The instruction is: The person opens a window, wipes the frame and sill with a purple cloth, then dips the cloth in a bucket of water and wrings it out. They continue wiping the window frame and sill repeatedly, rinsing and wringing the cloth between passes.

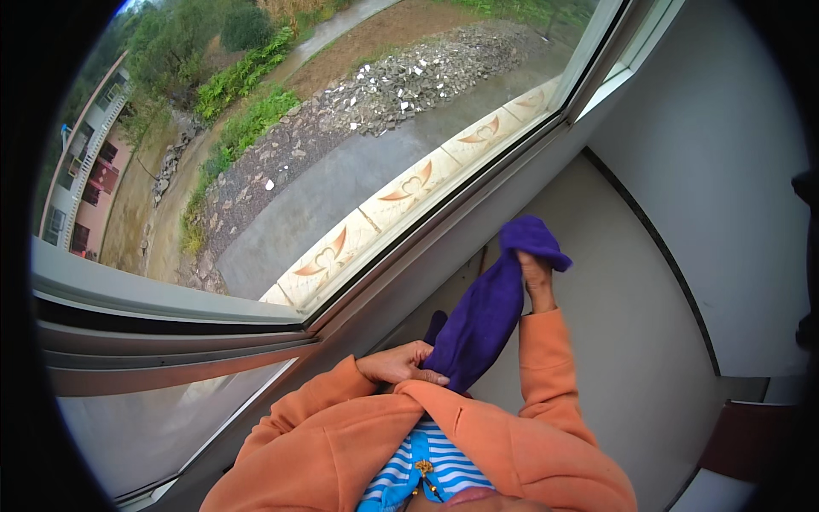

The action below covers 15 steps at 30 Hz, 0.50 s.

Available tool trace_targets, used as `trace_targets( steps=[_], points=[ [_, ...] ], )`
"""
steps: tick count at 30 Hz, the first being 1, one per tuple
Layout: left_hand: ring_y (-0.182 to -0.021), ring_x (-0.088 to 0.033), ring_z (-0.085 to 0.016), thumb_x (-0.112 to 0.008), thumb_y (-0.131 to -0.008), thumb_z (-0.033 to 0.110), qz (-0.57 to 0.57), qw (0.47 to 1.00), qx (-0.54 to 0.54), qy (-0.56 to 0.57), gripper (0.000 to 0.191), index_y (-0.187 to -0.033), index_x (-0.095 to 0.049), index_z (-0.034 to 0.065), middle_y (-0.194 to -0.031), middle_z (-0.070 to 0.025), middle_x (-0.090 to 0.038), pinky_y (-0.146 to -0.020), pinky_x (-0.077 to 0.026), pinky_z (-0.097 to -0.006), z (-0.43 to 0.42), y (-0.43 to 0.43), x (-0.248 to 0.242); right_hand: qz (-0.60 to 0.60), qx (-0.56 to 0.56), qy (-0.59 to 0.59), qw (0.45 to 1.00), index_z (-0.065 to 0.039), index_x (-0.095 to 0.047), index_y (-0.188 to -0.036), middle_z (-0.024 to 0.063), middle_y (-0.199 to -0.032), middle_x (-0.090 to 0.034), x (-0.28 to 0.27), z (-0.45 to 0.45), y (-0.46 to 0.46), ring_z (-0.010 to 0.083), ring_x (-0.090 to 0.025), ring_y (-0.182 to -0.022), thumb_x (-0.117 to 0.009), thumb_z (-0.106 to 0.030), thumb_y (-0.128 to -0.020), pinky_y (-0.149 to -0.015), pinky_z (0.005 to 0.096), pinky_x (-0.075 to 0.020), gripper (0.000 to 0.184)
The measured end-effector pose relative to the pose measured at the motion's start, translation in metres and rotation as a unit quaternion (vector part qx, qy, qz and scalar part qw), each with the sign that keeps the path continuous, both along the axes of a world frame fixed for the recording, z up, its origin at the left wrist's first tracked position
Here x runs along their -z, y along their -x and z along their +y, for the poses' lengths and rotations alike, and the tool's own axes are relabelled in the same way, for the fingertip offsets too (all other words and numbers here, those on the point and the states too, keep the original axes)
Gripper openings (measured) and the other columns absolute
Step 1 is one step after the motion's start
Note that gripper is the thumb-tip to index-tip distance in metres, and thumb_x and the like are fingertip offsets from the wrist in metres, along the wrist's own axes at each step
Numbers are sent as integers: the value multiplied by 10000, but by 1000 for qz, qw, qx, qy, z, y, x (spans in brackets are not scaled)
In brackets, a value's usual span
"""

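Observation:
A purple cloth point(480, 320) is stretched diagonally between my two hands, in front of my orange jacket. My left hand point(404, 365) grips its lower end close to my chest, where a darker end of the cloth sticks out beside the fingers. Farther out and to the right, my right hand point(536, 275) holds the upper end. Cloth drapes over the fingers of that hand, so they are mostly hidden.
A window frame point(441, 221) runs diagonally along my left, with a sill of patterned tiles point(409, 185) outside. Beyond lie a rubble heap point(409, 83) and a building point(89, 166). Pale floor point(614, 307) and a white wall point(710, 192) are to the right. A dark red object point(745, 441) stands lower right.

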<state>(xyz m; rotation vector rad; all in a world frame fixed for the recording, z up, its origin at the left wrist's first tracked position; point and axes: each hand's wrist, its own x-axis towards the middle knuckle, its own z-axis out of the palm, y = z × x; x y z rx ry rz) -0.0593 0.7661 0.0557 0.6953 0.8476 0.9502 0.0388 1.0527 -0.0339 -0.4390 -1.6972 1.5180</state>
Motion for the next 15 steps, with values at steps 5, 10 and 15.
trace_targets(
  steps=[5, 10, 15],
  points=[
    [-568, -368, 1, -656, -904, 149, 62, 998, -20, 16, 254, -690, -571, 42, -605, 83, -494, -488, -313, -235, -9, 5, -1, -15, 12, -68, 998, -47, -681, -943, 75, -960, -669, 8, -38, 40, 209, -645, -875, -725, -120, -779, -790, 346, -519, 185],
    [-537, -345, 5, -667, -898, 165, 55, 998, -23, -5, 294, -653, -544, 58, -568, 91, -466, -465, -287, -242, -21, 15, 5, -39, 73, -173, 981, -81, -689, -750, 96, -796, -663, -10, -82, 81, 261, -630, -760, -627, -103, -791, -679, 364, -498, 77],
    [-610, -431, -8, -644, -910, 142, 18, 998, -64, 20, 186, -758, -596, 47, -669, 63, -540, -530, -362, -219, -21, 12, -2, -150, 107, -353, 917, -33, -616, -669, 151, -682, -583, -28, -86, 95, 298, -543, -566, -599, -211, -766, -531, 403, -424, 203]
  ],
)
